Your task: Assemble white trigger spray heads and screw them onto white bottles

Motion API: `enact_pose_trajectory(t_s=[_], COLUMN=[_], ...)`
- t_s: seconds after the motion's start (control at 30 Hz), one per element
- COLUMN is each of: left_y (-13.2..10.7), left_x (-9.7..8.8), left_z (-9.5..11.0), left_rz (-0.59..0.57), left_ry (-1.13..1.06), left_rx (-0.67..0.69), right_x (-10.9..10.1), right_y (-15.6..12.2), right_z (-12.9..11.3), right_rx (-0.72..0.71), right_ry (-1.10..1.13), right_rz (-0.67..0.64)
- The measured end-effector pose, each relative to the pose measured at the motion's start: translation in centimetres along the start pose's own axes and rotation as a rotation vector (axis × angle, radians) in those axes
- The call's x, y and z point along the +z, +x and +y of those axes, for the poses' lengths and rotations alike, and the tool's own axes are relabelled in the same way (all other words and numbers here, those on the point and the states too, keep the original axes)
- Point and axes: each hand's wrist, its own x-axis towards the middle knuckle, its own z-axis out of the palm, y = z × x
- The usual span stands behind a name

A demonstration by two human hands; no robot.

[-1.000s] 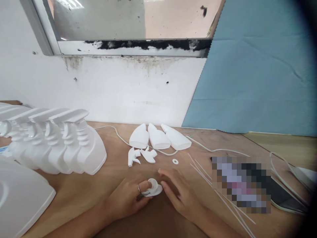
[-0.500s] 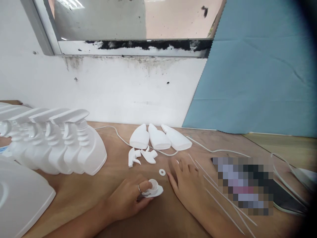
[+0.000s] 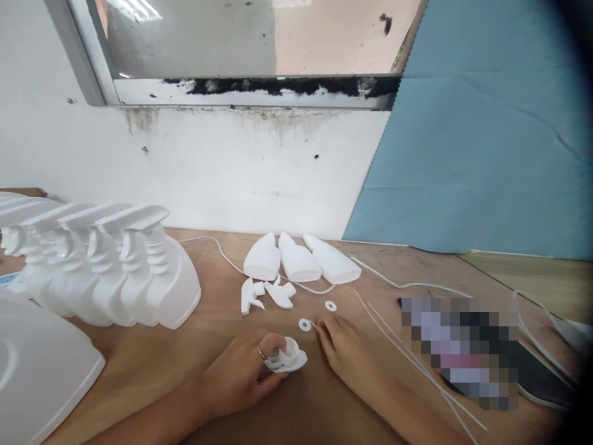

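My left hand (image 3: pixel 248 364), a ring on one finger, grips a white spray trigger head (image 3: pixel 293 357) low over the table, its round collar facing up. My right hand (image 3: pixel 347 349) is pinched just to the right of it. A thin pale tip, apparently of a plastic tube (image 3: pixel 312 322), pokes out from these fingers; the rest is hidden behind the hand. Beside that tip lies a white washer (image 3: pixel 304 325), and a second washer (image 3: pixel 330 306) lies just beyond my right fingers. Two more white trigger heads (image 3: pixel 252 295) rest farther back.
Three white bottle-shaped pieces (image 3: pixel 300 261) lie near the wall with a cable (image 3: pixel 217 247). Thin tubes (image 3: pixel 393 337) lie on the right, beside a blurred-out dark object (image 3: pixel 532 371). Several white moulded stands (image 3: pixel 171 284) are lined up at left; a large white panel (image 3: pixel 46 377) lies nearer.
My right hand has drawn back slightly and its fingers have closed, uncovering the second washer. One tube that lay by the right wrist no longer shows there. My left hand keeps its grip.
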Motion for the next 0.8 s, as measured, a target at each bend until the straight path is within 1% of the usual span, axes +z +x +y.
enact_pose_trajectory(t_s=[0.03, 0.1, 0.2, 0.33, 0.43, 0.5, 0.57, 0.67, 0.8], left_y=[0.0, -0.1, 0.1, 0.4, 0.5, 0.5, 0.5, 0.5, 0.6], left_x=[0.1, 0.2, 0.0, -0.4, -0.5, -0.4, -0.4, -0.4, -0.5], left_z=[0.0, 0.0, 0.2, 0.5, 0.5, 0.5, 0.6, 0.8, 0.9], left_rz=[0.004, 0.005, 0.0, -0.029, -0.034, -0.04, -0.041, -0.037, -0.054], left_ry=[0.001, -0.001, -0.042, -0.087, -0.09, -0.086, -0.085, -0.083, -0.092], left_rx=[0.003, 0.028, 0.052, 0.02, 0.01, 0.012, 0.026, 0.041, 0.038], right_x=[0.2, 0.5, 0.7, 1.2, 1.0, 0.5, 0.1, -0.1, 0.7], right_y=[0.3, 0.7, 0.9, 0.7, 0.7, 0.8, 0.9, 0.8, -0.1], right_z=[0.2, 0.4, 0.6, 0.7, 0.6, 0.5, 0.4, -0.1, -1.2], right_rx=[-0.001, 0.045, 0.126, 0.231, 0.29, 0.317, 0.328, 0.326, 0.28], right_ry=[0.174, 0.505, 0.905, 1.327, 1.558, 1.655, 1.679, 1.632, 1.49], right_rz=[0.001, -0.014, -0.012, -0.018, -0.03, 0.011, 0.058, 0.085, 0.083])
